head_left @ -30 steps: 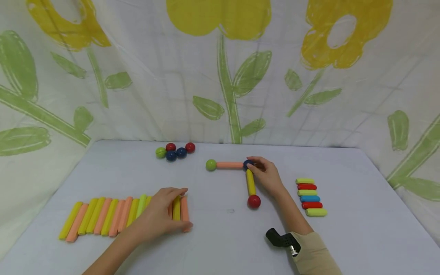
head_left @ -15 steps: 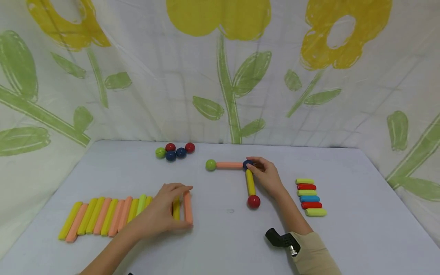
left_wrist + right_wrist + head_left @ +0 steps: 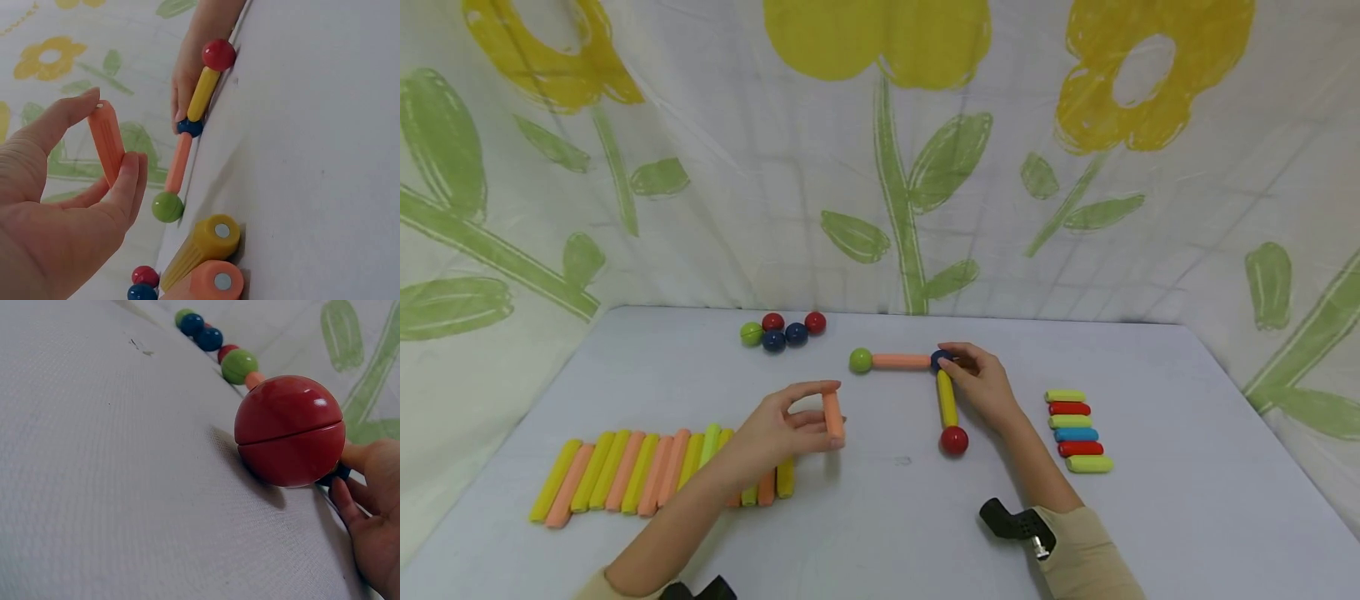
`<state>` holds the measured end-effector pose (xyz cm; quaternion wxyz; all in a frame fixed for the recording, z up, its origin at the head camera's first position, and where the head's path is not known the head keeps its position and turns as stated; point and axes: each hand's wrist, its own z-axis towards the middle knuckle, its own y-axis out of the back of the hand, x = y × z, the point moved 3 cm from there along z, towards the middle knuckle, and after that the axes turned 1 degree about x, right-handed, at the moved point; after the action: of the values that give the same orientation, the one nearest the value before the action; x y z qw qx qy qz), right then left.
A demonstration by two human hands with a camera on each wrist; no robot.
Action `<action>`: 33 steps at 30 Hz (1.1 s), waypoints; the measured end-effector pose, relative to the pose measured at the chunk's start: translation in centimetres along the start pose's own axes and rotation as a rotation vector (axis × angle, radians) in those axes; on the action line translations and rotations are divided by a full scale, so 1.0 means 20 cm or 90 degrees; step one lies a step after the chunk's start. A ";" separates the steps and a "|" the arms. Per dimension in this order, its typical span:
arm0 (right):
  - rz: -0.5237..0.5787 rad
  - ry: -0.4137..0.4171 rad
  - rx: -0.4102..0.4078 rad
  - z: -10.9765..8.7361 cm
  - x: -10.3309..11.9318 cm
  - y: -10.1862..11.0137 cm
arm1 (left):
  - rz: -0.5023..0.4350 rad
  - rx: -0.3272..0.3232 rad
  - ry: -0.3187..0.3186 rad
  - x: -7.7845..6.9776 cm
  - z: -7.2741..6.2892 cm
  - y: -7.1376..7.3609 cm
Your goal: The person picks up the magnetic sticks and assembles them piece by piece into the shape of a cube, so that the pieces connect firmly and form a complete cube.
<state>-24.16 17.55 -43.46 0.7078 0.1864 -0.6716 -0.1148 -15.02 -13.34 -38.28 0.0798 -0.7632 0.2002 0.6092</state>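
Observation:
My left hand pinches an orange magnetic stick by its two ends, thumb at one end and fingertips at the other, raised over the table. In the left wrist view the orange stick stands nearly upright in the grip. My right hand holds the blue ball at the corner of an L-shaped build. From that ball a second orange stick runs left to a green ball. A yellow stick runs toward me to a red ball, which looms large in the right wrist view.
A row of yellow, orange and green sticks lies at the left, partly behind my left forearm. Several loose balls sit at the back. Short coloured sticks are stacked in a column at the right. A flowered cloth hangs behind the table.
My left hand has lifted the orange stick off the right end of the row and carried it up and to the right. My right hand stays on the blue ball.

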 end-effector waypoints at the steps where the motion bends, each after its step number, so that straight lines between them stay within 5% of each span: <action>1: 0.000 0.000 0.000 0.00 0.00 0.00 | -0.008 -0.001 0.019 0.00 0.01 0.00; 6: 0.003 0.001 0.002 0.00 0.00 0.00 | -0.005 -0.017 0.061 0.01 0.04 -0.01; 14: 0.002 0.004 0.002 0.00 0.00 0.00 | 0.001 -0.056 0.053 0.03 0.12 -0.04; 19: 0.010 0.006 0.005 0.00 0.00 0.00 | -0.063 -0.080 0.047 0.02 0.19 -0.07; 25: 0.019 0.003 0.008 0.00 0.00 0.00 | -0.181 -0.114 0.086 0.02 0.27 -0.11; 33: 0.015 0.002 0.007 0.00 0.00 0.00 | -0.216 -0.127 0.103 0.05 0.31 -0.12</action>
<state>-24.15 17.63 -43.47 0.7091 0.1827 -0.6732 -0.1025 -19.48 -9.07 -41.08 0.0891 -0.8365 0.0133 0.5404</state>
